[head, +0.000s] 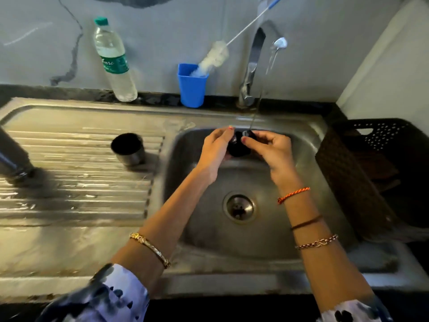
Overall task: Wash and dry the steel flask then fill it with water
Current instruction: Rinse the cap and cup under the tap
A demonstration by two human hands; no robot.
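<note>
Both hands hold a small black flask stopper [239,147] over the sink basin [255,228], under a thin stream of water from the tap [253,66]. My left hand [216,147] grips its left side and my right hand [271,147] pinches its right side. The steel flask [14,156] stands mouth down on the ribbed drainboard [69,194] at the far left, partly cut off by the frame edge. Its steel cup lid [128,148] stands on the drainboard near the basin.
A blue cup [192,87] with a white bottle brush [216,55] stands on the back ledge left of the tap. A plastic water bottle [113,61] leans against the wall. A dark woven basket [376,173] sits right of the sink.
</note>
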